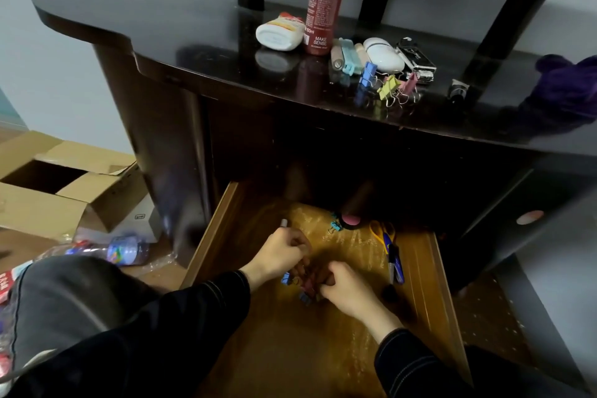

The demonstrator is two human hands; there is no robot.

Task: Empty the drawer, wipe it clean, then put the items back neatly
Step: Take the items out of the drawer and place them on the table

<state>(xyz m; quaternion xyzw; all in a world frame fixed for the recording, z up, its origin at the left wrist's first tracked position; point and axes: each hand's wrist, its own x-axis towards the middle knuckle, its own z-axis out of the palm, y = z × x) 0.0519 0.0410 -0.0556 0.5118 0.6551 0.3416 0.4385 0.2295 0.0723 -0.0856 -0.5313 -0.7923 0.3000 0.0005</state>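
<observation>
Drawer (211,236) pulled open, both hands inside; left hand (284,255) clenched round white-tipped stick (284,223) poking out above knuckles; right hand (345,284) just beside it, fingers curled down into loose binder clips (307,289) lying between hands; whether it grips one, cannot tell; scissors (384,234) and blue-bodied tool (396,266) right of right hand; teal clip (334,225) beyond both hands; above hands on desktop (129,19): red bottle (324,3), more clips (389,87), purple cloth (565,90)

Clips (286,278) lie in the drawer (211,237) left of the scissors (386,241); a bottle (324,0) stands on the desk top (193,35) above.
</observation>
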